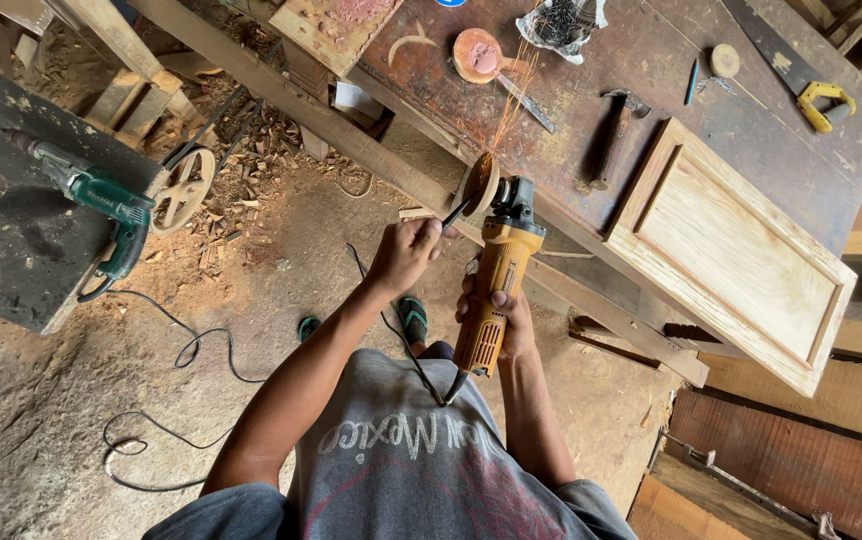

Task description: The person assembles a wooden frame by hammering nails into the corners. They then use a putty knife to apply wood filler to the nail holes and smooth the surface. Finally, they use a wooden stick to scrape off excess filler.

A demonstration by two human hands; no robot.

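The person's right hand is clenched around the body of a yellow angle grinder, its grip closed on the lower part of the housing just above where the cord leaves the tool. The grinder's long axis runs nearly straight away from the person's chest toward the worktop, with the grinding disc at the far end, tilted and facing left. The left hand pinches a thin dark metal tool, its grip tight around the near end, and the tool's long axis slants up and to the right so that its tip touches the disc. Orange sparks stream up from the contact point across the worktop.

The contact point lies up and to the right of the left hand and directly ahead of the right hand, along the grinder's line. The left hand is the nearer of the two to the disc.

On the worktop lie a hammer, a framed wooden panel overhanging the edge, a round reddish block, a bag of dark nails and a hand saw with a yellow handle. To the left, a green power drill rests on a dark slab. Wood chips and loose black cable lie on the dirt floor.
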